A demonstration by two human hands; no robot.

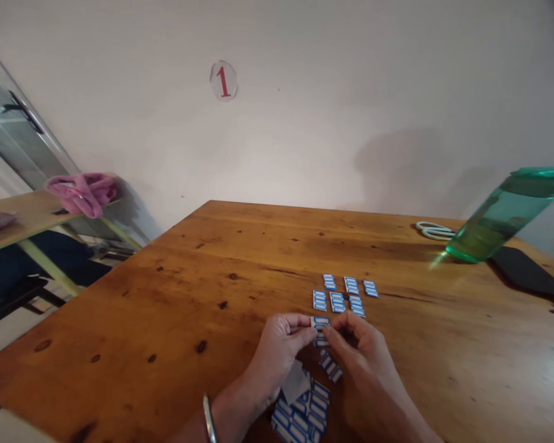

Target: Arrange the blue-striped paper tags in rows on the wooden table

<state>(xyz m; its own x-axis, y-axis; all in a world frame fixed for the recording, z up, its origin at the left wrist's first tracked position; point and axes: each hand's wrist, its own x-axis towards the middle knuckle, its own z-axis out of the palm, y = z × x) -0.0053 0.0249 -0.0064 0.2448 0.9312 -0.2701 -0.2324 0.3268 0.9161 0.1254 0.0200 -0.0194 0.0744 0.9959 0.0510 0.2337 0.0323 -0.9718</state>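
Observation:
Between my two hands is a small blue-and-white printed card (321, 332), pinched at its left edge by the thumb and fingers of my left hand (277, 347). My right hand (362, 347) grips the same card at its right side. Beyond the fingers, several similar cards (337, 301) lie flat on the wooden table in two rough rows. A single loose card (331, 367) rests just below the hands. Nearer to me is an overlapping pile of cards (321, 403), with a plain whitish piece (296, 383) on top, partly hidden by my left wrist.
On the right of the wooden table (175, 307) stand a green see-through bottle (498, 221), a dark flat object (529, 271) and a white coiled cable (434, 231). At left, a second table (32, 215) carries a pink cloth item (85, 192). A wall (305, 141) rises behind.

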